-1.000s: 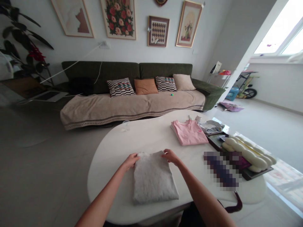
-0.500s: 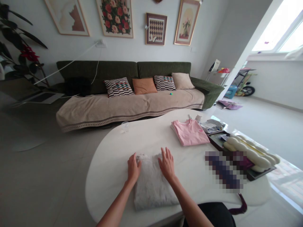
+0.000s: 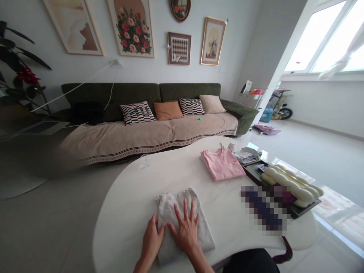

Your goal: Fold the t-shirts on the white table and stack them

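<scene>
A folded light grey garment [image 3: 199,220] lies flat on the white table [image 3: 122,212], close to its front edge. On top of the cloth, my right hand [image 3: 186,229] rests palm down with its fingers spread. My left hand [image 3: 152,237] is at the garment's left edge, fingers stretched out and touching the side of the cloth. Both hands hide part of the garment. A folded pink shirt [image 3: 223,165] sits farther back on the table, apart from both hands.
To the right stands a dark tray [image 3: 253,172] with a cream, puffy tissue box [image 3: 292,185]. A blurred-out dark object [image 3: 263,208] lies in front of it. Behind the pink shirt is a crumpled plastic package [image 3: 247,154]. A clear cup [image 3: 145,160] stands at the table's far left edge.
My right hand has moved from the garment's upper right edge onto its middle, fingers spread. My left hand has slid down along the left edge. The view has tilted up slightly.
</scene>
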Motion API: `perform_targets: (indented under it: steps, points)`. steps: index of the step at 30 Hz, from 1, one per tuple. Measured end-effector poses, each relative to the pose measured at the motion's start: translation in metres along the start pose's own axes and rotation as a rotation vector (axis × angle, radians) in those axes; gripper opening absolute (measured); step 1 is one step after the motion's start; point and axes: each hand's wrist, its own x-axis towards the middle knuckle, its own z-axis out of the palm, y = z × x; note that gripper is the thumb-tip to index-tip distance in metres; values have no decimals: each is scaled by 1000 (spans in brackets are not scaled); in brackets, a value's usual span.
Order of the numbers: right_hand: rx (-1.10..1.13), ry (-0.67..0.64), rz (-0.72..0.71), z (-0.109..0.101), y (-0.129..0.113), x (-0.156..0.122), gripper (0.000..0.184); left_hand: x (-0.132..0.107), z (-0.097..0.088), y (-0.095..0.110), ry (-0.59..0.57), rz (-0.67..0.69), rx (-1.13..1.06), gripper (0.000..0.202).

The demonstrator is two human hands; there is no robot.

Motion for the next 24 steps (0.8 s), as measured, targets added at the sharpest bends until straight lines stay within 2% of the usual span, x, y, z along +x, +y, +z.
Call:
perform_targets:
  steps: [4,6,8,10,11,14,16,18,21,24]
  points:
    - [68,-38,10,4,-2,-14,65,-26,-8,1,-88,-132,-71,49]
    - [128,-84,-10,-5,-2,-12,66,-28,-13,9,-179,-215,-213,46]
    - [219,-131,-4,-18,-2,-11,68,-27,-19,21,-323,-297,-414,42]
    - [371,-163,26,-31,-5,-15,68,-26,-27,36,-438,-341,-601,38]
    - [488,-179,35,-37,-8,-18,68,-27,-31,45,-459,-333,-664,37]
    - [1068,-196,2,-54,-16,-27,65,-28,-41,77,-404,-191,-689,37]
    - [1542,-204,3,-65,-17,-28,63,-27,-45,104,-345,-16,-582,38]
    - [1850,-243,43,-75,-11,-25,68,-26,-45,133,-325,212,-415,37]
    - [1944,-284,92,-83,12,-21,80,-23,-36,167,-372,539,-158,36]
    - [1784,-288,239,-80,48,-27,83,-22,-17,174,-569,635,15,39]
